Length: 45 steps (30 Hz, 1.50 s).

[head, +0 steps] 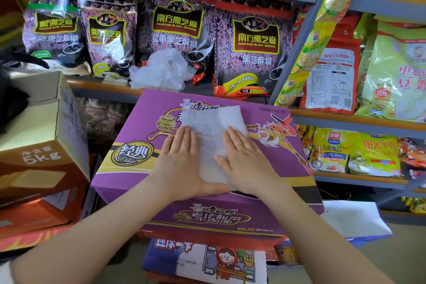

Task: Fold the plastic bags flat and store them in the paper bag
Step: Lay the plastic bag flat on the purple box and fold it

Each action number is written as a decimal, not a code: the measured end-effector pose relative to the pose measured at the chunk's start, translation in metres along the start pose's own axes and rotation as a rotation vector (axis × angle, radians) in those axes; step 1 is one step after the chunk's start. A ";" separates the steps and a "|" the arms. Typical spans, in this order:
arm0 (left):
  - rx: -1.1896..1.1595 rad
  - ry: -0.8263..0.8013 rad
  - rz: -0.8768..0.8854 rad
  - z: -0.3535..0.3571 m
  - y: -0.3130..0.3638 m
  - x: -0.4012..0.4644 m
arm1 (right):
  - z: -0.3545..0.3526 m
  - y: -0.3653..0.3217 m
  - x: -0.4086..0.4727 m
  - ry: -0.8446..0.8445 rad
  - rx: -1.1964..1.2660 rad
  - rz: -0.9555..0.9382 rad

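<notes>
Plastic bag (211, 143), thin, white and half see-through, lies pressed flat as a long upright strip on the lid of a purple noodle carton (138, 145). Its upper part shows a lighter folded panel at the right; the carton's print shows faintly through the rest. The left hand (182, 159) lies palm down on the bag's left edge, fingers straight and close together, its grip spread flat and holding nothing. The right hand (242, 157) lies palm down over the bag's lower right part, fingers straight, thumb pointing inward onto the plastic; a thin ring sits on one finger. Both hands press the bag against the carton.

On the shelf (103, 86) behind the carton, a second plastic bag (161, 69), clear-white and crumpled into a loose heap, sits in front of a row of purple sesame-paste pouches (177, 30). To the right, other shelves hold yellow-green and red food packets (332, 76).

At the left stands a brown cardboard box (46, 140) marked 5kg, its top flaps partly raised; what it holds cannot be told. Below the purple carton is another carton with cartoon print (207, 260). Low at the right, a white paper bag (355, 219) with a blue edge stands just beside the carton; its inside is not visible.
</notes>
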<state>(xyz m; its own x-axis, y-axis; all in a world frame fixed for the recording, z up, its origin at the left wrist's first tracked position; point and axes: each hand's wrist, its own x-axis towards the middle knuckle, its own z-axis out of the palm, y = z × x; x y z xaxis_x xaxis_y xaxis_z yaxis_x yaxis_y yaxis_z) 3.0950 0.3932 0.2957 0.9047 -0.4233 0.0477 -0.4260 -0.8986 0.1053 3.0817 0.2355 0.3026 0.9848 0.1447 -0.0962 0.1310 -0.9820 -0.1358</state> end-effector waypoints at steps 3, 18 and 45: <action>0.039 0.081 0.298 -0.002 0.001 -0.003 | 0.005 0.005 0.004 0.001 0.014 -0.017; 0.092 0.019 0.268 0.010 -0.013 -0.031 | 0.003 0.024 -0.003 -0.038 -0.005 0.056; 0.067 0.157 0.422 -0.013 -0.019 -0.015 | -0.032 0.050 -0.031 -0.048 -0.129 -0.324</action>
<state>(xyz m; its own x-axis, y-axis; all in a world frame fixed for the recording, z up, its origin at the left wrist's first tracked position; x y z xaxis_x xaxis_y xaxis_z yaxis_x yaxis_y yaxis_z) 3.0898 0.4177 0.3055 0.6390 -0.7360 0.2235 -0.7520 -0.6589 -0.0200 3.0611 0.1776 0.3300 0.8834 0.4542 -0.1154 0.4526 -0.8908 -0.0414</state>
